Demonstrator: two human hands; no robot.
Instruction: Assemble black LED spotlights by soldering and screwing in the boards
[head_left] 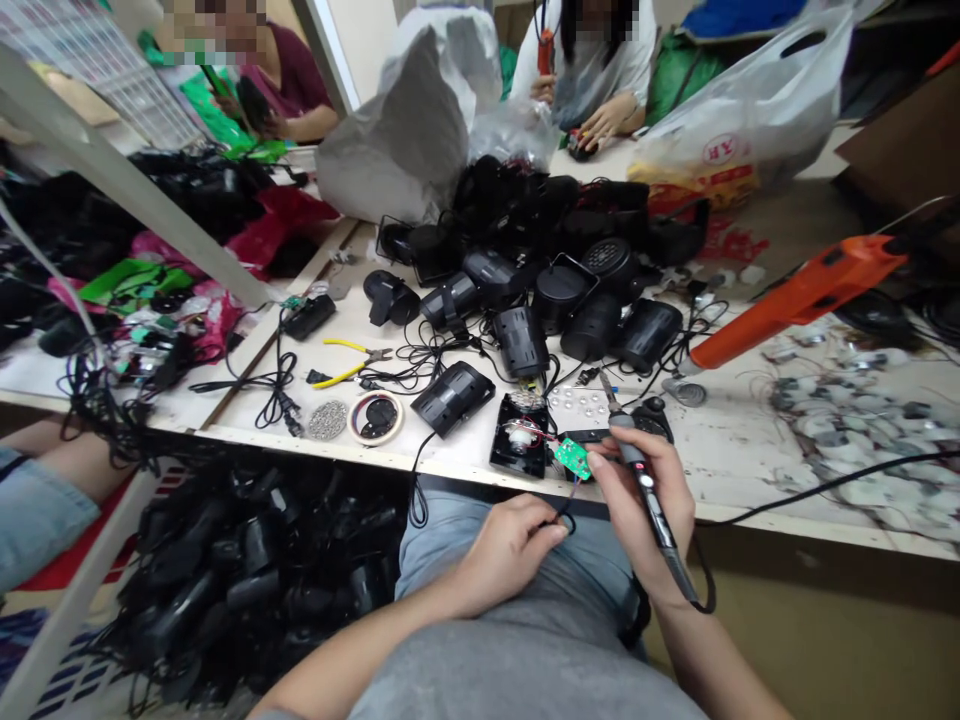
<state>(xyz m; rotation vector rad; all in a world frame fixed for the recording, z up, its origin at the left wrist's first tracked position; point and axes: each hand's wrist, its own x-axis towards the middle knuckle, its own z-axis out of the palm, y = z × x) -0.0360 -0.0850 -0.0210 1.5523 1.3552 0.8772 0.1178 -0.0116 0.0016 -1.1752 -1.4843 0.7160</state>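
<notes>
My right hand (652, 480) is closed round a soldering iron (646, 490), its tip pointing up and away over the table. The thumb of that hand meets the edge of a small green circuit board (574, 458). Thin wires run from the board to an open black lamp housing (517, 455) at the table edge. Lower and to the left, my left hand (514, 545) pinches a black cable (571, 522) above my lap, just below the board. A closed black housing (453, 398) lies left of the open one.
An orange electric screwdriver (795, 300) hangs at right over a heap of white parts (847, 430). Yellow-handled cutters (341, 362), a tape roll (375, 417) and screws (327, 420) lie left. Black housings (562, 290) pile behind. Two people (589, 90) (289, 80) sit opposite.
</notes>
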